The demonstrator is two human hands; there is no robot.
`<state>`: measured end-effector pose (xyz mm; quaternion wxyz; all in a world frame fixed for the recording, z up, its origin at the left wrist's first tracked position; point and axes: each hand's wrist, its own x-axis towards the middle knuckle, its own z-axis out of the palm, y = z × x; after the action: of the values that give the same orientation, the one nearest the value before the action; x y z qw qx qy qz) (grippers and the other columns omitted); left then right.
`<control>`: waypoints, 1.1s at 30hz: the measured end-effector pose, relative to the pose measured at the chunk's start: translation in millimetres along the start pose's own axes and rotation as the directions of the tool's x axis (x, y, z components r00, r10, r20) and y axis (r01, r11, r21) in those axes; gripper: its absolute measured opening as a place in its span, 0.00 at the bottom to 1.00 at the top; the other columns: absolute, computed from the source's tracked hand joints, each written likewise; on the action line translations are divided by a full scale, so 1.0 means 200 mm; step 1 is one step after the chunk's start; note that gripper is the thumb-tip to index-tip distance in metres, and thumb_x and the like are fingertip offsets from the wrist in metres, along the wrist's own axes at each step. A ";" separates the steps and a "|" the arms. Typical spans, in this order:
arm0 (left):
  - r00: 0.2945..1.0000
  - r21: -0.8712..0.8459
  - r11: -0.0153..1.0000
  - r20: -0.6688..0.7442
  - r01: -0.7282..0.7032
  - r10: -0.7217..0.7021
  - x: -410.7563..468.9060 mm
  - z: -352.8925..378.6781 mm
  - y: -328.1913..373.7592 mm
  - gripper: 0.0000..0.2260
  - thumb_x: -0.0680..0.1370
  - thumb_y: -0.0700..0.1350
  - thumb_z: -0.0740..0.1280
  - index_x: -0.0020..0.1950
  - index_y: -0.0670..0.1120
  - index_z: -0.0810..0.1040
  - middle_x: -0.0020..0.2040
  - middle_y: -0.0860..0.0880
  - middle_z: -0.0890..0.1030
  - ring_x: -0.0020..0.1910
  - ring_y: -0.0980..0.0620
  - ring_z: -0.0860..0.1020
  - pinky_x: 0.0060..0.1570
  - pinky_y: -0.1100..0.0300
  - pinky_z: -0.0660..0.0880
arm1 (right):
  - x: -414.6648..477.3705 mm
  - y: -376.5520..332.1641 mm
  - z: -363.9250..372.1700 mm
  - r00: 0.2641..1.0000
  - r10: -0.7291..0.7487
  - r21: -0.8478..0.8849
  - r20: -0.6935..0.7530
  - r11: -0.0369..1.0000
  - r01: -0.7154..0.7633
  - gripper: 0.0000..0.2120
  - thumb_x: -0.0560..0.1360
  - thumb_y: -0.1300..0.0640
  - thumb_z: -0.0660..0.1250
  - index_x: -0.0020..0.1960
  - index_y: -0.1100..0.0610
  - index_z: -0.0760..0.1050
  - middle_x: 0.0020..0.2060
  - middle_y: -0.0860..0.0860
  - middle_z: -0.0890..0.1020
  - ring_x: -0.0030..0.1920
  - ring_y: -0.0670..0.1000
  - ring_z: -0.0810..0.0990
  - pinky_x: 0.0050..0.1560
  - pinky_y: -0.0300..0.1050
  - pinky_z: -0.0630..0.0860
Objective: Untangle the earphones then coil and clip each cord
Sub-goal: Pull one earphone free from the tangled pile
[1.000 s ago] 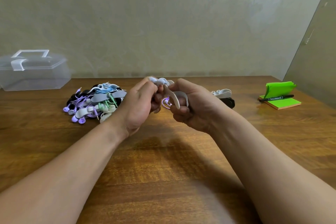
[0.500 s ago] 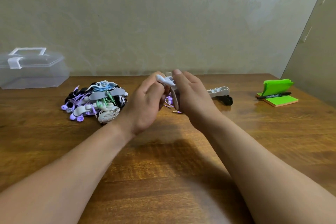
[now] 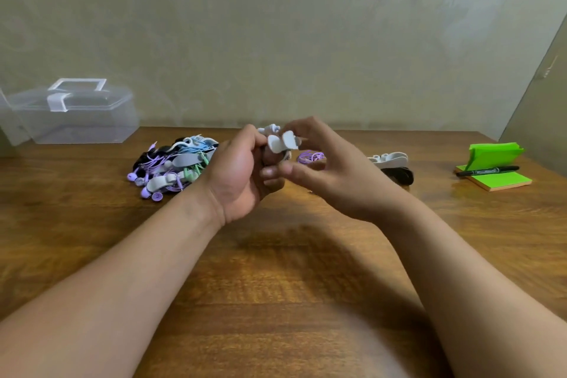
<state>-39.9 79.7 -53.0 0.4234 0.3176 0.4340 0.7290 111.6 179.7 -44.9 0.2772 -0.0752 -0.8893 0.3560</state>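
While your L hand (image 3: 236, 175) is clamping the coil (image 3: 269, 129), R hand (image 3: 331, 169) fingers (image 3: 306, 126) are pinching the clip (image 3: 280, 144) round it; next prob needs snapping shut.

clear box (image 3: 76, 120): far left | black marker (image 3: 487, 170): on green notepad (image 3: 503, 183), right

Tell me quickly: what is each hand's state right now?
Left hand: grips the coiled white earphones.
Right hand: fingers curled at the white clip on that coil, seemingly pinching its end.
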 end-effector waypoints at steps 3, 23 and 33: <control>0.996 0.016 0.998 0.067 0.064 -0.065 -0.01 0.01 0.00 0.09 0.79 0.42 0.53 0.43 0.46 0.71 0.34 0.50 0.63 0.31 0.52 0.56 0.27 0.60 0.60 | 0.00 0.00 0.01 0.996 0.035 0.216 -0.085 0.976 -0.016 0.08 0.84 0.52 0.67 0.60 0.54 0.76 0.52 0.45 0.85 0.54 0.44 0.83 0.52 0.43 0.78; 0.983 0.287 0.956 0.145 0.068 -0.113 -0.09 0.07 0.07 0.07 0.84 0.38 0.57 0.51 0.44 0.74 0.37 0.48 0.69 0.32 0.53 0.65 0.31 0.60 0.63 | 0.05 0.04 -0.02 0.985 0.172 0.627 0.011 0.766 -0.140 0.16 0.74 0.61 0.73 0.56 0.57 0.69 0.46 0.65 0.80 0.45 0.63 0.82 0.55 0.65 0.77; 0.999 0.433 0.901 0.041 -0.021 0.004 -0.12 0.13 0.03 0.12 0.88 0.41 0.56 0.62 0.40 0.78 0.45 0.40 0.82 0.35 0.50 0.81 0.38 0.55 0.82 | 0.05 0.06 -0.01 0.983 0.177 0.454 -0.054 0.881 -0.133 0.16 0.74 0.61 0.70 0.59 0.60 0.73 0.47 0.54 0.78 0.42 0.54 0.77 0.48 0.54 0.76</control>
<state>-9.7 66.7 -37.9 0.3459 0.4209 0.5748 0.6105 102.7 192.3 -47.6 0.2991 -0.0967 -0.7602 0.5686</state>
